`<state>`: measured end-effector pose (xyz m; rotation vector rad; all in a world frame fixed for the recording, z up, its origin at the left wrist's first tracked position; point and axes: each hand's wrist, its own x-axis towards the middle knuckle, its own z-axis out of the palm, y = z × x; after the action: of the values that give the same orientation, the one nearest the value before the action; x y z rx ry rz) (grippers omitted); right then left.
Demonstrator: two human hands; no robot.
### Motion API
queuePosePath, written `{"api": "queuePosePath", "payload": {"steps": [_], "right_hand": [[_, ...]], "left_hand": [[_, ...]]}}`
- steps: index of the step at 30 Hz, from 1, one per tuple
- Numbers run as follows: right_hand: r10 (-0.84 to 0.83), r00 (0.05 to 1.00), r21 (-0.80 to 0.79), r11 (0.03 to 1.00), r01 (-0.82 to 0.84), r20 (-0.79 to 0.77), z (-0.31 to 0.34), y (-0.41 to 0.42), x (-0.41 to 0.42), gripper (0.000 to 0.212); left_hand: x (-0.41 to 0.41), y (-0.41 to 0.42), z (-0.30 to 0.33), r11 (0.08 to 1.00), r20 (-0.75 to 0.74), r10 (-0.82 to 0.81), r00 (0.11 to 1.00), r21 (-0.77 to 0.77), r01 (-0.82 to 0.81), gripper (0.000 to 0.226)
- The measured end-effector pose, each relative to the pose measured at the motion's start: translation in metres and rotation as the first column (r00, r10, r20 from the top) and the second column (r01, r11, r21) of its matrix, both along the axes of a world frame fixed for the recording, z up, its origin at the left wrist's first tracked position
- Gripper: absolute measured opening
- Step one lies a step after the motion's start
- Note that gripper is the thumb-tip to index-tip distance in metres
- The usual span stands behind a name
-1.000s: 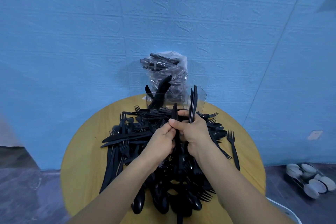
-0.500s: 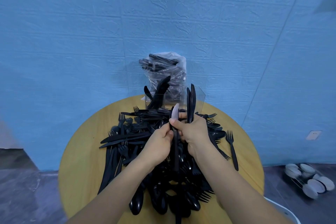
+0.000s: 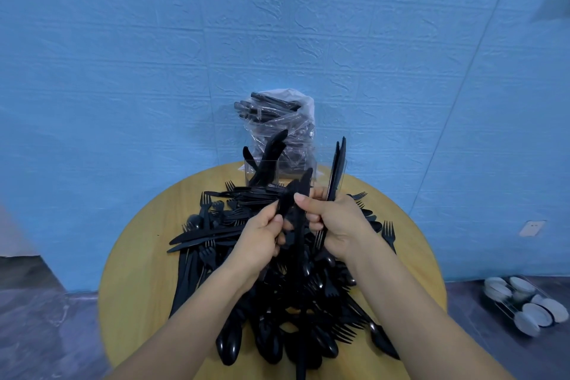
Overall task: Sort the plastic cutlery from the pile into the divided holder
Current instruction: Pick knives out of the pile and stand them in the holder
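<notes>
A big pile of black plastic cutlery covers the round wooden table. A clear divided holder stands at the table's far edge with several knives upright in its left compartment. My left hand pinches a black knife by its blade end above the pile. My right hand grips a bundle of black knives pointing up, and its thumb and forefinger touch another knife between the hands.
A clear plastic bag holding more black cutlery sits behind the holder against the blue wall. A wire rack with white dishes rests on the floor at the right. The table's left side shows bare wood.
My left hand has lifted a knife higher toward my right hand, and both hands have shifted slightly left. The bundle in my right hand has stayed upright.
</notes>
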<state>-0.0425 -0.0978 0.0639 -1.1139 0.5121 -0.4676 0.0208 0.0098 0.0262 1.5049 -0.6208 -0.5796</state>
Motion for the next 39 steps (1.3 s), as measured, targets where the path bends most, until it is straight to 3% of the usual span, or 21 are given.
{"api": "queuePosePath", "payload": {"steps": [5,9,13,18,21,25,31,36,39], "right_hand": [[0.002,1.0,0.214,0.977,-0.009,0.029,0.002,-0.002,0.001,0.022],[-0.098,0.995,0.248,0.965,0.087,0.033,-0.002,-0.002,0.004,0.027],[-0.086,0.996,0.139,0.986,0.09,-0.033,-0.002,0.004,0.003,0.034],[-0.111,0.993,0.067,0.991,0.114,-0.045,-0.005,0.007,0.001,0.034],[-0.09,0.995,-0.014,0.996,0.09,-0.042,-0.004,0.008,-0.004,0.019],[-0.106,0.983,-0.18,0.981,0.078,-0.152,-0.002,0.011,-0.015,0.038],[-0.02,0.99,-0.465,0.884,-0.046,-0.137,-0.009,0.015,-0.028,0.013],[-0.193,0.978,-0.678,0.73,0.087,-0.081,-0.021,0.013,-0.023,0.027],[-0.237,0.971,-0.608,0.777,0.164,-0.041,-0.02,0.017,-0.019,0.032]], "left_hand": [[-0.014,-0.003,0.01,0.99,-0.056,-0.1,0.993,-0.111,0.093,0.039],[-0.02,-0.004,0.015,0.976,-0.088,-0.13,0.988,-0.185,0.112,0.041],[-0.022,-0.004,0.014,0.987,-0.089,-0.109,0.99,-0.126,0.097,0.039],[-0.025,-0.005,0.014,0.993,0.042,-0.107,0.993,-0.046,0.109,0.039],[-0.023,-0.005,0.015,0.997,0.068,-0.069,0.995,-0.029,0.071,0.04],[-0.014,-0.002,0.014,1.0,0.053,-0.012,0.999,-0.027,0.014,0.036],[-0.017,-0.002,0.012,0.999,0.038,0.002,0.999,-0.055,0.0,0.034],[-0.021,-0.002,0.013,0.995,0.018,0.039,0.999,-0.092,-0.037,0.036],[-0.021,-0.002,0.013,0.991,-0.013,0.067,0.998,-0.113,-0.068,0.034]]}}
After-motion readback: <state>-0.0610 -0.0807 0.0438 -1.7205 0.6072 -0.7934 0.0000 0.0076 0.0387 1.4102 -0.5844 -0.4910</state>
